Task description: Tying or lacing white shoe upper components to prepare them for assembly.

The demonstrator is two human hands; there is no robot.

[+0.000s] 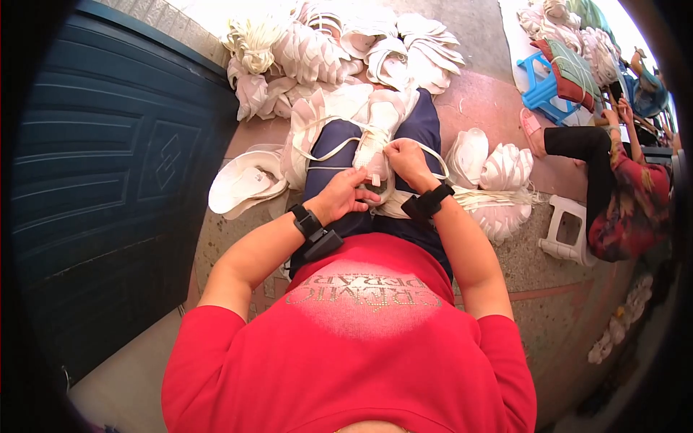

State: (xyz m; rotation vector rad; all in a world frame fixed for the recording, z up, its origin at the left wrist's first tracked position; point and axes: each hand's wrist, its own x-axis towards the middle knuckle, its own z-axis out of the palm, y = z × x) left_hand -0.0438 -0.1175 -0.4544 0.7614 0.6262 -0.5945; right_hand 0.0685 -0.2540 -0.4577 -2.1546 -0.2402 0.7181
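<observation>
A white shoe upper [384, 119] lies lengthwise across my lap, over dark blue trousers. At its near end my left hand [341, 196] holds the edge, thumb on top and the fingers slightly bent. My right hand [410, 163] is closed in a pinch at the right side of the upper, with a white shoelace [437, 155] running from it in a loop. Its fingertips are partly hidden. Another loop of lace [328, 153] hangs over the left thigh. More white uppers [307, 137] rest against my left leg.
Piled white uppers [310, 54] lie ahead, with a bundle of laces [254, 45]. More uppers [505, 169] and laces [491, 198] lie to the right. A dark blue door [123, 144] stands left. At right are a white stool [567, 227], a blue stool [545, 86] and a seated person [624, 187].
</observation>
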